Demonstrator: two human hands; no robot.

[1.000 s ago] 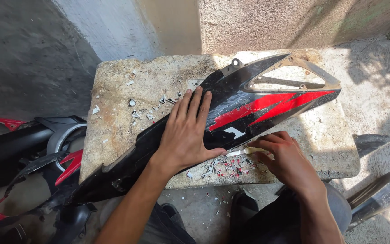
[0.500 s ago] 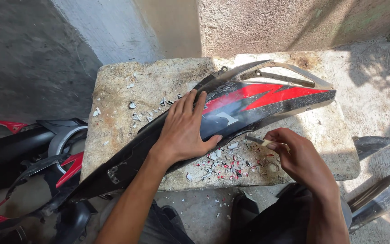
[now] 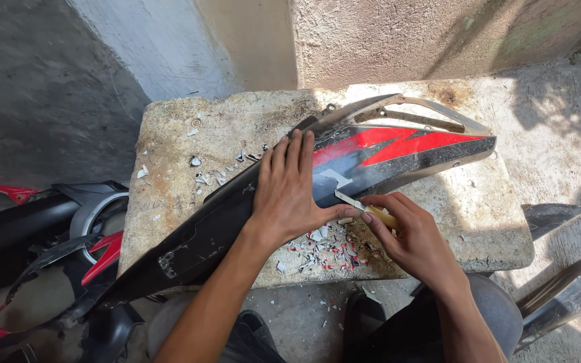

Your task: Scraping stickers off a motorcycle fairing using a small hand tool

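Rough slab (image 3: 189,134), glossy angular fairing (image 3: 398,151)

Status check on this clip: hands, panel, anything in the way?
Left hand flat on the panel, pinning it to the slab. Right hand holds a scraper, blade on the panel's lower edge. Flakes litter the slab; nothing blocking.

I see a rough stone bench (image 3: 183,128) with small white and red chips (image 3: 327,249) lying on it, some near its front edge and some more to the left. On the floor at the left lie other black and red body parts (image 3: 55,235). Behind stands a plastered wall (image 3: 398,40).
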